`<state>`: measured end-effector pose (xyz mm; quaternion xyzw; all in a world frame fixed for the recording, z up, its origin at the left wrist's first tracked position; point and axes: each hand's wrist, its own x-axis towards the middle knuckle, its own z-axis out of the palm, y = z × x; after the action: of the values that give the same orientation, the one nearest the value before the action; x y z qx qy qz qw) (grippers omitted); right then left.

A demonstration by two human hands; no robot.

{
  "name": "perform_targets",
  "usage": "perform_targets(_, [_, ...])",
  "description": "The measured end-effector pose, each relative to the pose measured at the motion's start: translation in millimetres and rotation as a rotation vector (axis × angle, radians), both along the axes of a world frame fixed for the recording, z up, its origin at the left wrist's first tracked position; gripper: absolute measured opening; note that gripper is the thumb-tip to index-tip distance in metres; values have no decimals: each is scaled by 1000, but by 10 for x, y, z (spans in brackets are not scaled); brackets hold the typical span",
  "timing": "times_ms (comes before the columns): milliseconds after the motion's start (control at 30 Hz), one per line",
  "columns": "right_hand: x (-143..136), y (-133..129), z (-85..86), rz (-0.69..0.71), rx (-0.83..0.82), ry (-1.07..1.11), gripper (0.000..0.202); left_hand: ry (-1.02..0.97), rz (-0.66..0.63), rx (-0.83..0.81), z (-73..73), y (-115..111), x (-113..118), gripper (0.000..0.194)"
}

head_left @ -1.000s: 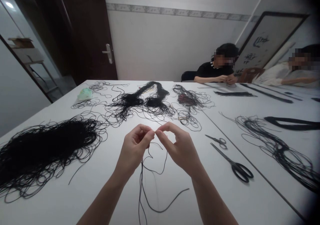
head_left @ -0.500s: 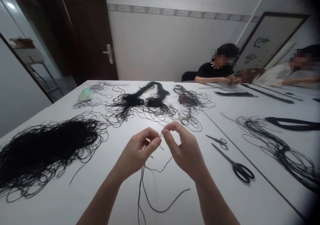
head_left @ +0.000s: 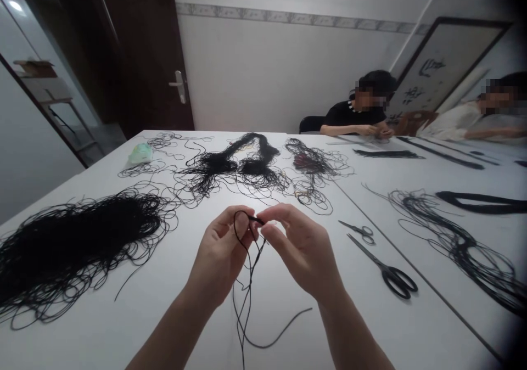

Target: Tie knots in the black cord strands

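Between my two hands, above the white table (head_left: 197, 326), is a thin black cord (head_left: 251, 287) with a short, thicker wrapped section at the fingertips. My left hand (head_left: 222, 249) pinches the left end of that section, and a loop of cord curves over its thumb. My right hand (head_left: 302, 246) closes thumb and fingers at the section's right end. Loose strands hang below the hands, and one end curls rightward over the tabletop. Whether a knot lies under the fingertips is hidden.
Black scissors (head_left: 389, 271) and small scissors (head_left: 362, 231) lie right of my hands. A big heap of black cord (head_left: 82, 235) lies left, more tangled bundles (head_left: 255, 161) behind. A green-white packet (head_left: 140, 153) is far left. Another cord bundle (head_left: 457, 244) lies right. Two people sit at the far right.
My left hand has turned upward, and a cord loop now lies over its thumb. The thicker black section has come into view between my fingertips. The hanging strands have shifted slightly right.
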<state>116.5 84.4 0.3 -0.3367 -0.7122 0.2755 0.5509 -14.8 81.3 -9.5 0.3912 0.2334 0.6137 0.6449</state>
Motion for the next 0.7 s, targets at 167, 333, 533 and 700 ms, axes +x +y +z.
perform_targets(167, [12, -55, 29, -50, 13, -2, 5, -6, -35, -50, 49, -42, -23, 10])
perform_targets(333, [66, -95, 51, -95, 27, -45, 6, 96, -75, -81, 123, -94, -60, 29])
perform_targets(533, [85, -131, 78, -123, 58, -133, 5, 283, 84, -90, 194, -189, 4, 13])
perform_targets(700, [76, -127, 78, -121, 119, -188, 5, 379, 134, -76, 213, -193, -2, 14])
